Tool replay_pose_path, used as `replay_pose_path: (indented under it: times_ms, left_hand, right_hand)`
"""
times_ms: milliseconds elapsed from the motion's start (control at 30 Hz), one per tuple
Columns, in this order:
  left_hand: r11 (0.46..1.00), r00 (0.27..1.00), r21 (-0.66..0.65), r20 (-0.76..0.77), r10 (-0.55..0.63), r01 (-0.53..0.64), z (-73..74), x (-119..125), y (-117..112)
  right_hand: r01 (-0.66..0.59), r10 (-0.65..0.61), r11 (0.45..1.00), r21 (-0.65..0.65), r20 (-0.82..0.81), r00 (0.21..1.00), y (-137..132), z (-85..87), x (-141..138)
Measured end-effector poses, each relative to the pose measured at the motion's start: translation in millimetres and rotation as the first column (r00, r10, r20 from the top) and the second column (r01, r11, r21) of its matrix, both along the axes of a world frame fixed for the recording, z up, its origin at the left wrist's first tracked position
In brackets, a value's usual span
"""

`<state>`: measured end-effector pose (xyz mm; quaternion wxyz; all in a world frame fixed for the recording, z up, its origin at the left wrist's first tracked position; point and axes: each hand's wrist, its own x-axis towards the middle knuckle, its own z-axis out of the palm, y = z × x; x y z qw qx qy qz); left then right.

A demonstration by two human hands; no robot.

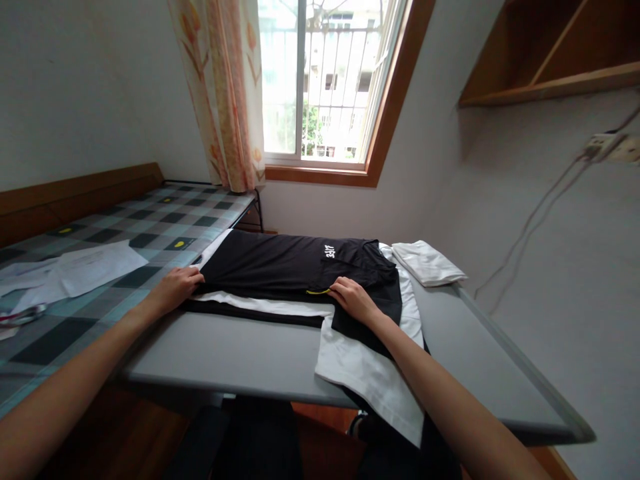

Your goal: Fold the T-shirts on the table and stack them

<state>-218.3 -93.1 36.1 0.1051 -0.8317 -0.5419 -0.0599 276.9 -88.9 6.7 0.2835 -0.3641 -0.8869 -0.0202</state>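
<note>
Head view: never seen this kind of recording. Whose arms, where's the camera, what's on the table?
No machine: a person wears one camera on the head, looking down at their own bare arms. A black T-shirt lies on a grey table, over a white garment hanging off the near edge. The left hand is at the shirt's left edge; whether it grips is unclear. The right hand rests flat on the shirt. A folded white cloth lies at the far right; a checked bed stands left.
</note>
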Motion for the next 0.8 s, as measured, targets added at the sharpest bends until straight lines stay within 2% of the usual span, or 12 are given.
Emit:
replay_pose_path:
  times_ms: [233, 367, 467, 600, 633, 700, 800]
  left_hand:
    - [0.996, 0.997, -0.085, 0.072, 0.01, -0.004, 17.0, -17, -17]
    - [0.971, 0.986, -0.235, 0.17, 0.002, 0.038, 22.0, -37, -33]
    - [0.917, 0.965, -0.392, 0.258, 0.041, 0.066, 26.0, -56, -47]
    - [0.752, 0.965, -0.654, 0.241, 0.102, 0.084, 36.1, -80, -63]
    - [0.732, 0.96, -0.675, 0.254, 0.114, 0.092, 39.5, -85, -65]
    - [0.752, 0.936, -0.652, 0.317, 0.152, 0.099, 46.5, -90, -67]
    - [0.829, 0.889, -0.559, 0.385, 0.25, 0.009, 56.3, -89, -56]
  right_hand:
    - [-0.065, 0.065, 0.995, -0.072, -0.005, 0.998, -15, 17.5, -5]
    - [-0.102, 0.105, 0.982, -0.16, 0.012, 0.994, -36, 26.8, -12]
    - [-0.174, 0.177, 0.944, -0.28, -0.014, 0.984, -55, 34.7, -17]
    - [-0.292, 0.288, 0.837, -0.462, -0.08, 0.954, -75, 48.5, -22]
    - [-0.308, 0.302, 0.812, -0.496, -0.094, 0.949, -77, 52.0, -24]
    - [-0.316, 0.293, 0.79, -0.526, -0.13, 0.947, -76, 58.1, -26]
    - [-0.277, 0.197, 0.81, -0.517, -0.206, 0.959, -55, 65.7, -31]
